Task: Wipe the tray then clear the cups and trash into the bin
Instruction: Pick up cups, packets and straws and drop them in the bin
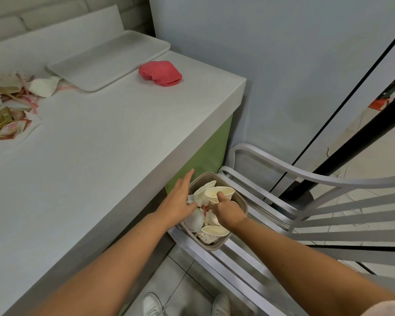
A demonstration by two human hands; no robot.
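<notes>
Pressing cups (pixel 219 193) into the bin (pixel 243 205), left hand (pixel 180 201) spread, right hand (pixel 229 213) curled, we have trash (pixel 8 112) far left.

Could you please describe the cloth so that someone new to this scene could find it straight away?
Start at the white counter and follow it to its far right corner by the wall. Just right of the empty white tray lies the cloth, crumpled in a heap. It is the only red thing on the counter, well apart from the wrapper pile at the left edge.
</notes>
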